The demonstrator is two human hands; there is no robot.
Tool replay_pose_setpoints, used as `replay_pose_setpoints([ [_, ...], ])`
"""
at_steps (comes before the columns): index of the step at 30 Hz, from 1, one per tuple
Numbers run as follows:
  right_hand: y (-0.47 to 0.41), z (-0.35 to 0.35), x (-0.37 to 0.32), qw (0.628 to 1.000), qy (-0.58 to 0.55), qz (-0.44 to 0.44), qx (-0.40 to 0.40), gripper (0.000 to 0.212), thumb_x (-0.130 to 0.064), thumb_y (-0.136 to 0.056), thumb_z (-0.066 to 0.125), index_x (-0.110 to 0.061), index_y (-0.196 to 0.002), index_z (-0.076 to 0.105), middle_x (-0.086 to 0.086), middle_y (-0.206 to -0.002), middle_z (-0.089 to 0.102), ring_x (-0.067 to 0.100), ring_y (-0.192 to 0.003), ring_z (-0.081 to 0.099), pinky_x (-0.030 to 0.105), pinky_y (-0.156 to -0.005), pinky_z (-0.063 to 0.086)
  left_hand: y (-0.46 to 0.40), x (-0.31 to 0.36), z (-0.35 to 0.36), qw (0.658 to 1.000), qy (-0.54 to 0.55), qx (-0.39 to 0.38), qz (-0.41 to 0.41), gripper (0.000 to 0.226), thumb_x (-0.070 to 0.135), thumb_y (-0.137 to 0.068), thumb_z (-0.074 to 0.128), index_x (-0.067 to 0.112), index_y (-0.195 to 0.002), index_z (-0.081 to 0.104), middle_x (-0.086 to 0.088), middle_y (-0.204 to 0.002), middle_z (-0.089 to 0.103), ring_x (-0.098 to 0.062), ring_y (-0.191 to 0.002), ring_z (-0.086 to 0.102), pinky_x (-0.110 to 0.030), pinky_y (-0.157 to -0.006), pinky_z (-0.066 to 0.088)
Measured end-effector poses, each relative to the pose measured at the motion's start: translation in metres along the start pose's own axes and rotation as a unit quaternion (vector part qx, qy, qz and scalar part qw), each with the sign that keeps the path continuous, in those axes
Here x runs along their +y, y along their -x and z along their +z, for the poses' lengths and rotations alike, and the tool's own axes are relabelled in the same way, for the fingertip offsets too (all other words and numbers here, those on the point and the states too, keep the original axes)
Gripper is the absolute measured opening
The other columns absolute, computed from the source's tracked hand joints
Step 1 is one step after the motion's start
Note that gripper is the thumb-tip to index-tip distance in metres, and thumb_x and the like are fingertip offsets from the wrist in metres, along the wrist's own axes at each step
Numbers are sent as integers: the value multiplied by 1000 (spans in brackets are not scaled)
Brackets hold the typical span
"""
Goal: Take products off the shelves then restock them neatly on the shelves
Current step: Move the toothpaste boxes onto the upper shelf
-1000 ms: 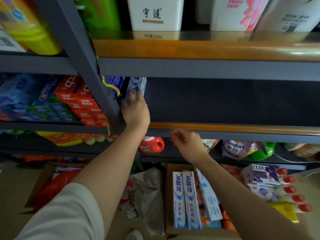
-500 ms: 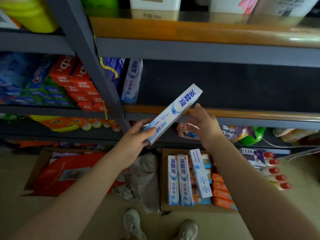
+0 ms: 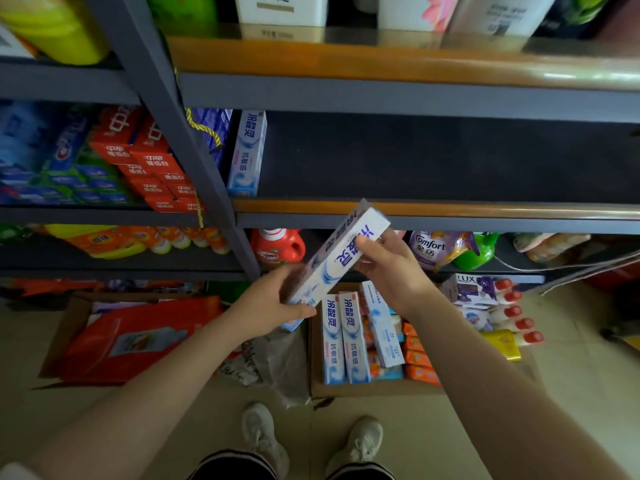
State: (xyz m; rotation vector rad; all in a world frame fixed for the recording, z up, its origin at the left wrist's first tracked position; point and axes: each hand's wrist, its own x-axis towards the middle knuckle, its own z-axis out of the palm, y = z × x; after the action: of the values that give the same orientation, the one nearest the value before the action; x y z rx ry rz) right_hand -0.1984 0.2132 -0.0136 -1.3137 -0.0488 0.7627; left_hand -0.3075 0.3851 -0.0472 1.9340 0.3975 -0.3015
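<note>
The landmark is the grey post [image 3: 194,161] of the shelves. Left of the post, red boxes [image 3: 152,161] and blue packs [image 3: 52,157] stand stacked on their shelf. Just right of the post, one toothpaste box [image 3: 246,154] stands upright at the left end of the middle shelf [image 3: 433,206]; the rest of this shelf looks dark and bare. Below and right of the post, the left hand [image 3: 273,308] grips the low end of a tilted box [image 3: 337,256], and the right hand [image 3: 388,268] pinches its upper part, so both hands hold it in front of the shelf edge. Lower right of the post, a carton [image 3: 317,358] on the floor holds more boxes [image 3: 343,337]. In my judgement the restocking has only begun: one box is placed, one is in hand, and many are left.
</note>
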Motion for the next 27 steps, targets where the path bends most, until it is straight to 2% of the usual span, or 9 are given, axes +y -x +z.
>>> replay_pose_setpoints([
  [3, 18, 1, -10, 993, 86, -46, -69, 39, 7, -82, 59, -15, -113, 48, 8, -99, 65, 18, -95, 66, 30, -79, 56, -4, 4, 4, 990, -114, 65, 53, 68, 25, -73, 77, 18, -131, 43, 5, -126, 53, -11, -115, 50, -21, -88, 37],
  [6, 35, 2, -19, 975, 173, -69, -125, 49, 15, -77, 61, -17, -110, 46, -3, -100, 63, 5, -94, 65, 21, -72, 55, -8, 7, 5, 988, -120, 59, 74, 63, 26, -78, 73, 18, -132, 40, 4, -129, 51, -12, -118, 48, -24, -91, 40],
  [9, 42, 0, -25, 973, 188, -77, -107, 48, 13, -77, 63, -20, -106, 45, -8, -95, 62, 0, -91, 65, 17, -69, 54, -9, 12, 10, 986, -104, 66, 108, 58, 24, -80, 71, 24, -130, 41, 12, -124, 50, -5, -116, 47, -23, -93, 39],
  [11, 42, 0, -24, 973, 200, -96, -62, 45, 2, -77, 69, -25, -104, 46, -4, -99, 64, 9, -95, 66, 25, -75, 56, -9, 18, 14, 990, -43, 36, 130, 52, 18, -82, 69, 32, -124, 42, 17, -122, 51, 1, -113, 49, -23, -95, 42],
  [14, 39, 2, -23, 969, 217, -114, 6, 48, -20, -69, 78, -26, -102, 45, 1, -103, 65, 12, -98, 65, 31, -79, 57, -3, 28, 23, 981, 140, -91, 97, 43, 9, -87, 59, 33, -120, 45, 17, -122, 56, 3, -112, 54, -18, -89, 46],
  [17, 33, 3, -29, 977, 190, -88, 30, 48, -36, -66, 75, -23, -101, 45, 3, -102, 66, 14, -92, 67, 31, -75, 58, 4, 31, 35, 945, 277, -167, 39, 36, 17, -89, 56, 27, -122, 48, 14, -118, 63, -3, -112, 57, -18, -86, 48],
  [21, 20, -8, -33, 984, 161, 7, 77, 16, -31, -85, 66, -19, -92, 59, 0, -86, 71, 13, -75, 69, 25, -61, 54, 5, 35, 40, 873, 436, -204, -77, 33, 32, -93, 44, 20, -121, 55, -3, -105, 70, -19, -96, 66, -35, -79, 55],
  [25, 12, -21, -25, 960, 220, 59, 162, 38, -37, -82, 67, -6, -101, 57, 9, -87, 71, 12, -54, 58, 20, -41, 42, 4, 36, 42, 937, 287, -169, -102, 26, 36, -97, 35, 32, -110, 56, 8, -102, 68, -6, -88, 66, -25, -72, 53],
  [27, 10, -23, -19, 941, 298, 51, 152, 47, -45, -81, 64, -2, -100, 59, 11, -84, 70, 12, -47, 54, 21, -40, 41, 1, 31, 47, 940, 258, -177, -136, 30, 39, -95, 36, 28, -115, 56, 4, -106, 68, -6, -88, 66, -25, -74, 50],
])
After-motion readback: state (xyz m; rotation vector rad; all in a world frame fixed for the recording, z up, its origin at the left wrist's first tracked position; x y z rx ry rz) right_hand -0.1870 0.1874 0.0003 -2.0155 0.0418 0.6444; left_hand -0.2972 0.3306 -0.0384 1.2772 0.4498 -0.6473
